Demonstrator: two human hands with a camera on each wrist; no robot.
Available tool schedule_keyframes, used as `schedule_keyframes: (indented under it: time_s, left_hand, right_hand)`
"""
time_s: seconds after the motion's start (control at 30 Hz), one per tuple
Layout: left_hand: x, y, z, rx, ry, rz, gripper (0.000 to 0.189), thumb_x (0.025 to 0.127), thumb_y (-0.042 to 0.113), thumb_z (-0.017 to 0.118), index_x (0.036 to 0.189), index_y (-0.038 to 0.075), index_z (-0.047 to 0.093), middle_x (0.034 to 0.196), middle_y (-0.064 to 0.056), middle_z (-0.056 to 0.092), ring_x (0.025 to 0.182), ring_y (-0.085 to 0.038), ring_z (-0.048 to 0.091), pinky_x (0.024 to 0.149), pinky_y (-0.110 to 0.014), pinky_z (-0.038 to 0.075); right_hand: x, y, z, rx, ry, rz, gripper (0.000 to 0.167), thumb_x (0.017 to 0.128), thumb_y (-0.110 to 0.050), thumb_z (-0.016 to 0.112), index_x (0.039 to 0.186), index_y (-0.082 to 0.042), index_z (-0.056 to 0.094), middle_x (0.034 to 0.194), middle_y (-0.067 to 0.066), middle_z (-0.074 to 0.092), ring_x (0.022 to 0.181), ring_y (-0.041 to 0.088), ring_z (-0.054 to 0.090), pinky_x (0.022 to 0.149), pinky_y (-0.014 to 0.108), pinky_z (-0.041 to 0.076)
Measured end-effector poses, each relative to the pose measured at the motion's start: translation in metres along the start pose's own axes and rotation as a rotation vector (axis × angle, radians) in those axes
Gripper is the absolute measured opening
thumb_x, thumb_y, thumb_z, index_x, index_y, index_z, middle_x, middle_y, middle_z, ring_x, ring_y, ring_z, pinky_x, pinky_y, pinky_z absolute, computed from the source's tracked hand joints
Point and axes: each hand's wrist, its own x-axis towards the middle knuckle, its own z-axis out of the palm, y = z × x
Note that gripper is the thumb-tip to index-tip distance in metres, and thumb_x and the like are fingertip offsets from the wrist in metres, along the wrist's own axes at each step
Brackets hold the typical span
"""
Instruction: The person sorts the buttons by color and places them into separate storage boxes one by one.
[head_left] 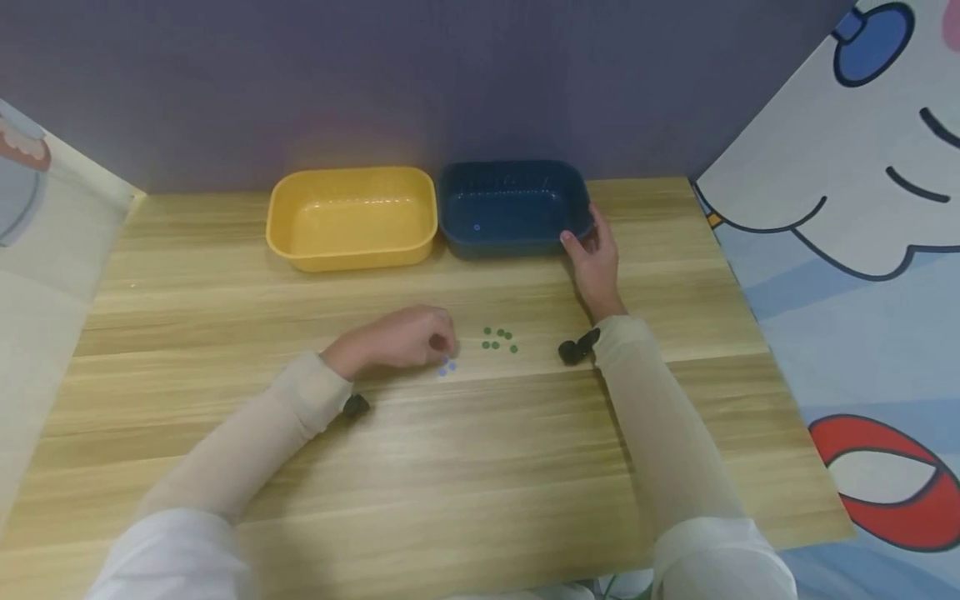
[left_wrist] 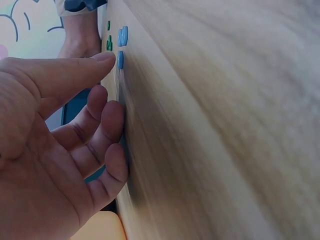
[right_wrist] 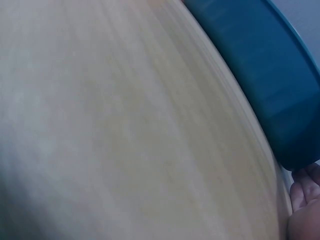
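My left hand (head_left: 416,337) is low over the table, its thumb tip close beside a small blue disc (left_wrist: 120,60). The lower fingers are loosely curled; the index finger is mostly hidden in the left wrist view. Two more blue discs (left_wrist: 123,36) lie just beyond. Several small green discs (head_left: 495,340) are spread to the right of that hand. My right hand (head_left: 597,262) grips the front right corner of a dark blue container (head_left: 517,248), thumb at the front and fingers along the side. Inside it lies one small blue disc (head_left: 477,227).
A yellow container (head_left: 352,260) stands left of the blue one, both near the back edge of the wooden table (head_left: 450,500). A purple-grey wall (head_left: 375,83) rises behind them. Dark wrist devices (head_left: 577,347) sit at both cuffs.
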Motion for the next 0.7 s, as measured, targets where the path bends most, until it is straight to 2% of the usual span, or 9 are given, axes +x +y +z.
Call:
schedule_keyframes:
  time_s: [0.23, 0.5, 0.7]
  left_hand:
    - [0.001, -0.001, 0.0, 0.002, -0.004, -0.007, 0.016, 0.087, 0.004, 0.074, 0.1, 0.012, 0.077, 0.099, 0.003, 0.068, 0.097, -0.015, 0.063, 0.093, -0.035, 0.053]
    - [0.001, 0.0, 0.008, -0.014, -0.022, -0.015, 0.016, 0.087, 0.005, 0.075, 0.1, 0.014, 0.077, 0.098, 0.004, 0.067, 0.096, -0.013, 0.062, 0.092, -0.033, 0.053]
    - [0.006, 0.0, 0.016, 0.013, -0.029, 0.013, 0.014, 0.088, 0.005, 0.075, 0.097, 0.014, 0.078, 0.097, 0.004, 0.068, 0.094, -0.013, 0.062, 0.091, -0.031, 0.053]
  right_hand:
    - [-0.014, -0.029, 0.003, -0.023, -0.02, -0.002, 0.07, 0.095, -0.007, 0.069, 0.155, -0.004, 0.034, 0.162, 0.016, 0.03, 0.147, 0.027, 0.032, 0.118, 0.029, 0.029]
    - [-0.022, -0.026, -0.001, -0.072, -0.032, -0.009, 0.07, 0.096, -0.009, 0.067, 0.156, -0.005, 0.033, 0.163, 0.015, 0.026, 0.149, 0.028, 0.027, 0.12, 0.033, 0.027]
    - [-0.027, -0.02, -0.007, -0.111, -0.031, -0.008, 0.069, 0.097, -0.01, 0.067, 0.156, -0.004, 0.032, 0.164, 0.015, 0.024, 0.15, 0.029, 0.025, 0.121, 0.035, 0.026]
